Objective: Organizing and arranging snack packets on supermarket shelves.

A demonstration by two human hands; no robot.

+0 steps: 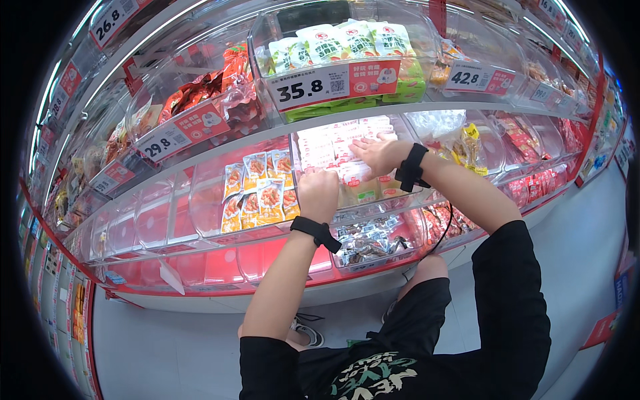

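Observation:
White packets (317, 149) with pink print fill a clear plastic bin (294, 150) on the middle shelf, brightly lit. My right hand (382, 152) lies palm down over these packets, fingers extended and a little apart. At the bin's left side is my left hand (318, 192), its fingers curled near the clear wall. Whether those fingers grip the wall or a packet is hidden from above. Packets with a pale yellowish front (361, 189) show at the bin's front, below my right hand. Both wrists wear black straps.
Orange-and-white snack pouches (270, 195) stand in the bin to the left. Green-and-white pouches (325, 45) sit overhead behind a price label (312, 87). Dark wrapped sweets (370, 240) fill a lower bin. A black cable (447, 230) hangs under my right forearm.

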